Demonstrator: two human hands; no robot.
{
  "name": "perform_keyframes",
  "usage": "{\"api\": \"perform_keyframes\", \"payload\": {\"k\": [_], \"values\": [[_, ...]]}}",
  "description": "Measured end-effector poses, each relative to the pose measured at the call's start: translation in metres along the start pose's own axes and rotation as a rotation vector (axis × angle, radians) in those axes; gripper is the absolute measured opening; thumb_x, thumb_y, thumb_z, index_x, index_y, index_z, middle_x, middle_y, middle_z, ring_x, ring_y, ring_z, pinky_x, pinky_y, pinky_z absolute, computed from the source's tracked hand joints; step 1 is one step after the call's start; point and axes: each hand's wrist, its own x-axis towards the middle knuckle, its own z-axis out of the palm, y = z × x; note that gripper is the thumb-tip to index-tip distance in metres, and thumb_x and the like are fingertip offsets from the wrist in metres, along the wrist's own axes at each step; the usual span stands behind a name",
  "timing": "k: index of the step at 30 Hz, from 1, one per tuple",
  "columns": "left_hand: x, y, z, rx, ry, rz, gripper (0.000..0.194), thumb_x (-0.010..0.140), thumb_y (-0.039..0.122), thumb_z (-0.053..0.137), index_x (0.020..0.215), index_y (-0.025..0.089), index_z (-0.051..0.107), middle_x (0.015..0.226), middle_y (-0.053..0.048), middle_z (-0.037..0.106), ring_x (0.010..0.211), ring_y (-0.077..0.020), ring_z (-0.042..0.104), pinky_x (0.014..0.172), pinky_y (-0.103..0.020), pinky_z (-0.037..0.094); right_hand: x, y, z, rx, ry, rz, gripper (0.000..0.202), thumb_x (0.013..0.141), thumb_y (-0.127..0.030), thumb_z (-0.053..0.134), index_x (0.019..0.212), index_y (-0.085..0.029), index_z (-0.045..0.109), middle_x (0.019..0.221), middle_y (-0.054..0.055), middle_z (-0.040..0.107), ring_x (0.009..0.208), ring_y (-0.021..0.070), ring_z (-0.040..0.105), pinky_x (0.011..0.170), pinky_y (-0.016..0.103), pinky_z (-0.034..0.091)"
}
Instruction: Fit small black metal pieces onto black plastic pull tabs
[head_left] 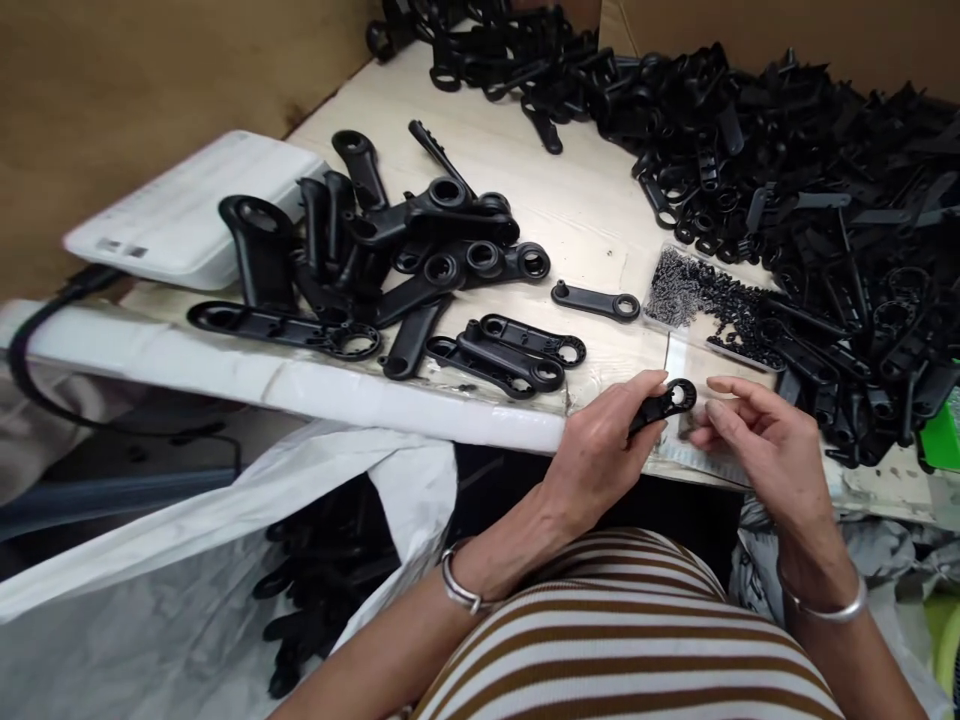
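My left hand (pixel 604 440) grips a black plastic arm piece (pixel 679 397) near the table's front edge. The piece's ring end sticks out past the thumb and index finger; its other end is hidden in the hand. Just right of the ring is my right hand (pixel 772 440), apart from it. Its fingers are curled in toward the thumb, and whatever sits between them is too small or hidden to make out. Behind the hands lies a clear shallow box (pixel 709 300) with small silvery and black bits. One flat black arm (pixel 596 300) rests left of that box.
A big heap of black plastic parts (pixel 847 190) covers the table's right and back. A smaller pile of black arms (pixel 442 240) lies at left, beside a white device (pixel 217 205) with a cable. Below the edge, a white sack (pixel 405 480) holds more black parts.
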Motion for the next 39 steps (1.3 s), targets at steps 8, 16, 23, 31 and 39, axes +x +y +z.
{"api": "perform_keyframes", "payload": {"k": [8,16,23,31,39], "values": [[0.005,0.011,0.001,0.032,0.092,0.074,0.029,0.087,0.006,0.061,0.113,0.019,0.054,0.103,-0.003,0.074,0.094,-0.0123,0.071,0.087,-0.02,0.057,-0.003,-0.001,0.024,0.543,-0.078,0.185,0.055,0.064,-0.03,0.085,0.11,-0.022,0.058,0.09,0.001,0.073,0.079,0.0153,0.069,0.07,0.029,0.06],[0.004,0.015,0.001,-0.033,0.074,0.027,0.031,0.083,0.005,0.064,0.11,0.02,0.058,0.099,-0.002,0.075,0.09,-0.0137,0.072,0.081,-0.021,0.059,-0.002,-0.003,0.032,0.542,0.026,0.179,0.036,0.058,-0.022,0.082,0.09,-0.019,0.066,0.083,0.0,0.071,0.076,0.0132,0.065,0.066,0.023,0.054],[0.003,0.015,0.0,-0.158,0.057,-0.146,0.033,0.081,0.01,0.068,0.112,0.02,0.06,0.099,-0.003,0.075,0.087,-0.0152,0.073,0.081,-0.025,0.06,0.0,-0.003,0.023,0.644,-0.103,0.241,0.034,0.062,-0.02,0.082,0.093,-0.018,0.07,0.087,0.0,0.071,0.078,0.0126,0.066,0.072,0.025,0.057],[0.004,0.014,0.002,-0.128,0.062,-0.117,0.026,0.083,0.012,0.065,0.107,0.02,0.062,0.096,-0.002,0.076,0.084,-0.0151,0.073,0.078,-0.023,0.06,0.0,0.001,0.023,0.703,-0.125,0.258,0.037,0.062,-0.022,0.081,0.097,-0.019,0.071,0.09,0.002,0.072,0.08,0.0145,0.066,0.077,0.03,0.057],[0.004,0.009,0.001,0.05,0.022,-0.014,0.022,0.088,0.021,0.062,0.11,0.024,0.062,0.099,-0.001,0.075,0.083,-0.0176,0.073,0.077,-0.027,0.06,0.004,0.001,0.034,0.637,-0.032,0.17,0.038,0.06,-0.016,0.073,0.098,-0.02,0.068,0.081,-0.003,0.067,0.073,0.0104,0.061,0.063,0.019,0.051]]}}
